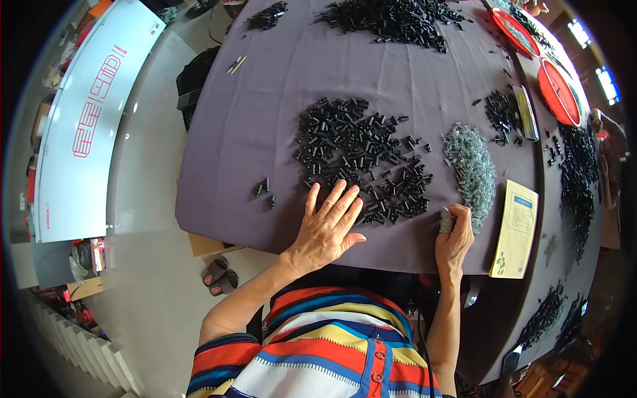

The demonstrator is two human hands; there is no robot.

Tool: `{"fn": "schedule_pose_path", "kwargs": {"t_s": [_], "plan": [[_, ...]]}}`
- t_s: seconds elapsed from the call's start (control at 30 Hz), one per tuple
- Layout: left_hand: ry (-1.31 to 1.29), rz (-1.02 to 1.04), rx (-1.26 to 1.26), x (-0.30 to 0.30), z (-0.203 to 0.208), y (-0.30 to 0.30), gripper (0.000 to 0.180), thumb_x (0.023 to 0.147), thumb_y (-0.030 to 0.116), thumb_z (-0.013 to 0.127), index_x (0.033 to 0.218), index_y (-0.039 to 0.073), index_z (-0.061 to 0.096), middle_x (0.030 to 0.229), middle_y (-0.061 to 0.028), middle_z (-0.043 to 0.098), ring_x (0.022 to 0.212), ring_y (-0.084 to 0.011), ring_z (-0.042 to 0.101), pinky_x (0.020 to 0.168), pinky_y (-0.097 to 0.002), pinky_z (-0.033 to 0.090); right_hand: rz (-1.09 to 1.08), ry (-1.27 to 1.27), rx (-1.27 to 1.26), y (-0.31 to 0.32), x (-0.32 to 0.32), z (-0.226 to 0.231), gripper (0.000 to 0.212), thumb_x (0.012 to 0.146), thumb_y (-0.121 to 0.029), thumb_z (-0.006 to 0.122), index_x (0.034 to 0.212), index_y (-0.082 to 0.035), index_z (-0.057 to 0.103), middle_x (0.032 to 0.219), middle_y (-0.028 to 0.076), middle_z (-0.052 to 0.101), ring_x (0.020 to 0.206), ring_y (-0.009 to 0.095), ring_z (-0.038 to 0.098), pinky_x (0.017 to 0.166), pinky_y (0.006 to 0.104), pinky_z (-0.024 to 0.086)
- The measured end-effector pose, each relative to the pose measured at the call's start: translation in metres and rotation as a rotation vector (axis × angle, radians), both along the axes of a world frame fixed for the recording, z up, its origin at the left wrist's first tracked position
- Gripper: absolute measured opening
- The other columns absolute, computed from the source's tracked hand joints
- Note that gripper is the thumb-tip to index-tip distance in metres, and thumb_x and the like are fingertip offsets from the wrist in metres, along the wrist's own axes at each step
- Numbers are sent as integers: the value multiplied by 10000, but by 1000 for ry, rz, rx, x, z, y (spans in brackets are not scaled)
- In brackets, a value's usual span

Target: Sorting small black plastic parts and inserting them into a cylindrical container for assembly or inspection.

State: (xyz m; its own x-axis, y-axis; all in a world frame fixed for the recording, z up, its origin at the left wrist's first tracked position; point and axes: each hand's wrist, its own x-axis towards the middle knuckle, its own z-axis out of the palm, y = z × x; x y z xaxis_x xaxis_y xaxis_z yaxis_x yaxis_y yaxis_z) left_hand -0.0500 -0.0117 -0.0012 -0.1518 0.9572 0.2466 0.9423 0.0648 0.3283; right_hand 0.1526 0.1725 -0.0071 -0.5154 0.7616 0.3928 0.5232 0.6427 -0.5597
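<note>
My left hand [327,229] lies flat with its fingers spread, the fingertips at the near edge of a pile of small black tube-shaped pieces [345,136]. To the right, my right hand [455,239] is closed, with small clear-grey pieces [446,221] showing at its thumb side. It rests by the near end of a long heap of clear-grey pieces [470,162]. A few black pieces [264,190] lie apart, to the left of the main pile.
A purple-grey cloth [232,146] covers the table. A yellow printed packet [514,229] lies at the right. Farther off are a big black heap [398,23], thin sticks [237,64] and red trays [559,93]. Slippers [220,275] are on the floor at left.
</note>
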Motion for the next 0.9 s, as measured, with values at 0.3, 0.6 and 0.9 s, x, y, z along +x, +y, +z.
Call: {"fn": "schedule_pose_path", "kwargs": {"t_s": [0.3,0.6,0.9], "plan": [[-13,248,163,-23,3,-15,541,863,185,618,1346,4,454,1427,-155,411,1386,-325,294,1127,-523,181,-45,30,-43,-3,3,-4,213,794,69,487,989,-13,508,873,175,558,797,384,569,727,407,461],[-21,461,126,-71,-20,-49,418,881,191,617,1245,-1,543,1362,-172,448,1320,-348,366,1085,-517,285,63,49,62,0,4,1,227,773,95,526,962,-19,578,869,146,611,803,336,617,741,369,492],[-26,506,227,-86,-20,-58,199,866,60,608,1055,10,643,1229,-129,554,1214,-316,489,1012,-417,403,42,82,-21,2,3,-1,273,755,112,572,979,-36,621,871,101,627,799,258,626,729,322,497]]}}
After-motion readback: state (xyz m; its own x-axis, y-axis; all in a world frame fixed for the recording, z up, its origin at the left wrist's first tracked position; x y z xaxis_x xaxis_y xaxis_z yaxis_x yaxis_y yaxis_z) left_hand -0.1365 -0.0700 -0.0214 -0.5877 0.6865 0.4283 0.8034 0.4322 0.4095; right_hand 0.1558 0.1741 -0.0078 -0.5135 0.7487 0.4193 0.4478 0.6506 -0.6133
